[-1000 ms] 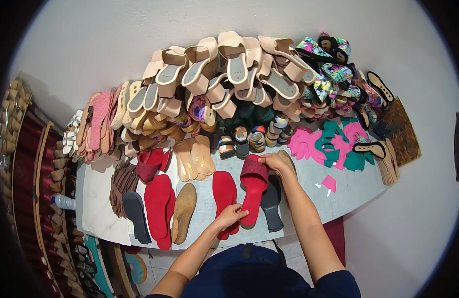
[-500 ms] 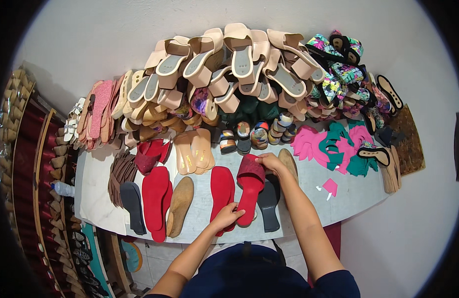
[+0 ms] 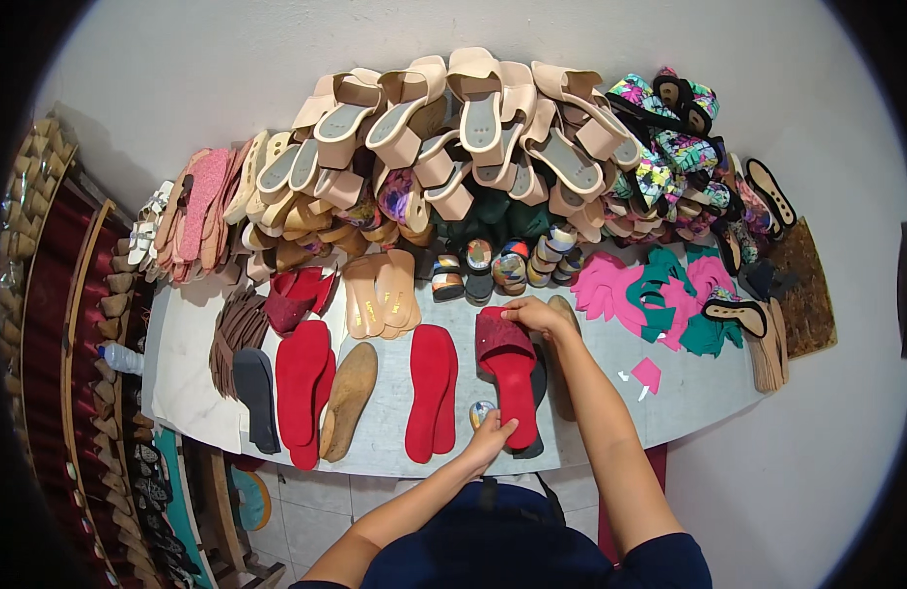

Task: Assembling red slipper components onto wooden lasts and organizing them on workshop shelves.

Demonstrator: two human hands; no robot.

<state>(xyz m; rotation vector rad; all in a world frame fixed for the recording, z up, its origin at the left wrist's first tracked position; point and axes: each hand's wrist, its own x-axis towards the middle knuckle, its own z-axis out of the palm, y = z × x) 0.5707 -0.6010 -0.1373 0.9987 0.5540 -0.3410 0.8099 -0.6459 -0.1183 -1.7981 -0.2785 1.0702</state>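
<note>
Both my hands hold a red slide sandal (image 3: 515,388) with a patterned dark red strap (image 3: 502,344). My left hand (image 3: 488,440) pinches its heel end. At the toe, my right hand (image 3: 534,316) grips the edge beside the strap. A dark grey sole (image 3: 540,383) lies partly hidden beneath the sandal, and a tan shoe last (image 3: 563,383) shows behind my right forearm. Left of the sandal rest overlapping red insoles (image 3: 432,393). Between them and my left hand is a small round object (image 3: 481,410), its kind unclear.
Farther left lie red insoles (image 3: 301,388), a shoe last (image 3: 349,402), a dark sole (image 3: 254,398), red straps (image 3: 298,297) and brown strips (image 3: 239,334). Beige heeled sandals (image 3: 409,113) are piled along the wall. Pink and green cut pieces (image 3: 659,294) lie right.
The held sandal has shifted right, over the dark grey sole, and turned more upright. My left hand moved right with it, uncovering the red insoles and the small round object.
</note>
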